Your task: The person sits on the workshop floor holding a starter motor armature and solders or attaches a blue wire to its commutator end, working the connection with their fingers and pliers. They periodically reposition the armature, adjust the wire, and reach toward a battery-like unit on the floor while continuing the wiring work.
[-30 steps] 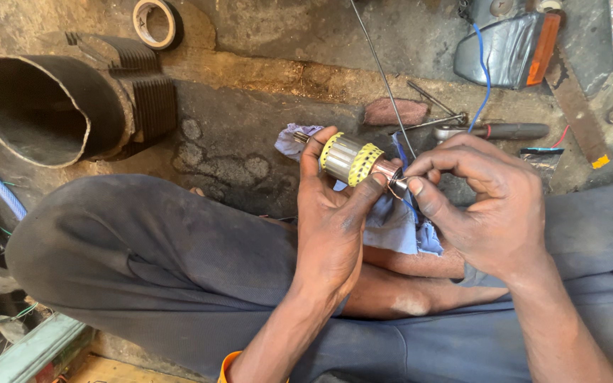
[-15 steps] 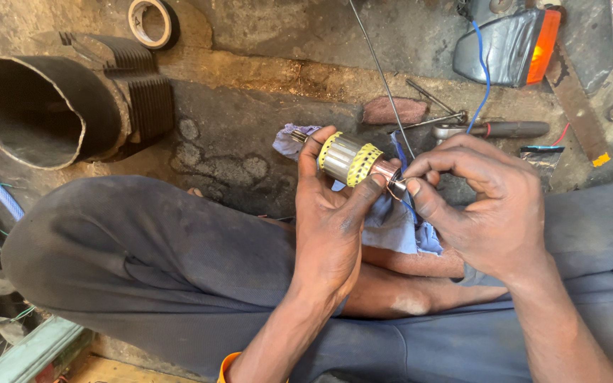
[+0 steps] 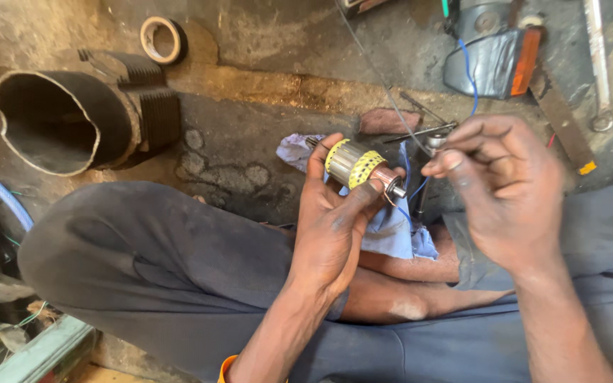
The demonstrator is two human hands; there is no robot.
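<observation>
Daylight, soft and even, no hard lamp glare. Brightest along top of frame, esp. the concrete floor (image 3: pixel 264 85), which reads warm and a bit washed out. Bottom-left corner dim, detail murky. Inside of the black ribbed cylinder (image 3: pixel 58 120) goes nearly full dark. Soft shadow under the left hand (image 3: pixel 331 227) and betw. the knees. Small sheen on the metal armature (image 3: pixel 360 164) and on knuckles of the right hand (image 3: pixel 501 188). Right hand slightly smeared w/ motion; centre otherwise sharp. Wide-angle bend at edges, cylinder stretched toward the corner.
</observation>
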